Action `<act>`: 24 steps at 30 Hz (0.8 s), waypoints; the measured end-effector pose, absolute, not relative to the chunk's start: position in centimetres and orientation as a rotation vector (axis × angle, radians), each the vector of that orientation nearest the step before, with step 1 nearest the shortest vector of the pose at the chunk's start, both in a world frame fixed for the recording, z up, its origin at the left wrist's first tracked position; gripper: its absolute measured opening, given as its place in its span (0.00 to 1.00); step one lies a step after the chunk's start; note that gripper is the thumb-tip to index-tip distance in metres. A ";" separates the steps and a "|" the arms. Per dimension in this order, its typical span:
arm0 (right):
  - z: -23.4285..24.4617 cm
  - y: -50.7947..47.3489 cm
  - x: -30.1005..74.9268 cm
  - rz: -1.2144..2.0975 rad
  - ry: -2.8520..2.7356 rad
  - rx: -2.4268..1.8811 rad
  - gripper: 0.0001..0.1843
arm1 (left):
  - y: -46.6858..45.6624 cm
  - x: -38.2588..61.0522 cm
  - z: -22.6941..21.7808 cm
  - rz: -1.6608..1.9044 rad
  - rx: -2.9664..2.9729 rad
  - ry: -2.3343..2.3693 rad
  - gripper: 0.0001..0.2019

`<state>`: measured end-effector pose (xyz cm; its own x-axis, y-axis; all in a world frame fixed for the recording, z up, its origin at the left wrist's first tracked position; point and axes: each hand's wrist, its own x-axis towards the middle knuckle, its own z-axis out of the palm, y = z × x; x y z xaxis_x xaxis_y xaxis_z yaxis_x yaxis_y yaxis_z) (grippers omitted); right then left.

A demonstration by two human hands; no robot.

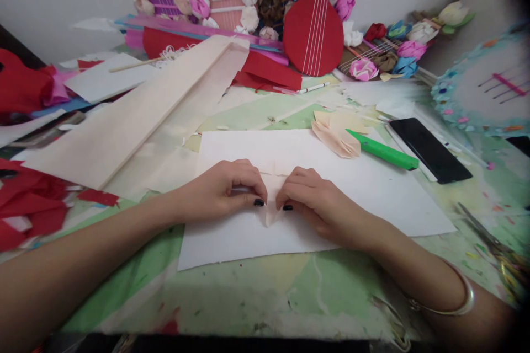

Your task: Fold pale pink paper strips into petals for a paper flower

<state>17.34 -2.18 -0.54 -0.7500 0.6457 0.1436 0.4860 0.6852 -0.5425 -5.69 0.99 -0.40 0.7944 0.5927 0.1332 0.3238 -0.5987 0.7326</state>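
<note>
A small piece of pale peach crepe paper lies over the white sheet in the middle of the table. My left hand pinches its left side between thumb and fingers. From the other side my right hand pinches the same piece, its fingertips close to the left ones. The lower end of the peach paper narrows to a point between the two thumbs. Parts of the paper are hidden under the fingers.
Behind my right hand are folded peach paper and a green cutter. A black phone and scissors lie to the right. A long peach paper strip crosses the left. Red lute-shaped craft stands at the back.
</note>
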 end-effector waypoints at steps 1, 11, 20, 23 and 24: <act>-0.6 -2.2 17.2 0.693 -2.569 -0.900 0.17 | 0.9 -5.6 -0.4 0.475 2.251 0.678 0.08; -0.8 -2.4 16.7 0.637 -2.316 -0.986 0.07 | 1.1 -5.9 -0.4 0.429 2.137 0.768 0.05; -0.9 -2.2 16.7 0.701 -2.372 -0.908 0.10 | 1.0 -5.5 -0.2 0.430 2.095 0.702 0.04; -1.0 -2.2 16.7 0.722 -2.339 -0.942 0.09 | 0.9 -5.4 -0.1 0.439 2.107 0.737 0.04; -1.0 -2.2 16.6 0.728 -2.332 -0.956 0.08 | 0.9 -5.4 -0.1 0.443 2.117 0.752 0.04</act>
<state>16.63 -2.22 -0.98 -0.6205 0.7428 0.2516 0.4679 0.6081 -0.6413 -5.36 0.85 -0.11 0.7589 0.6493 0.0498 0.3579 -0.4799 0.8010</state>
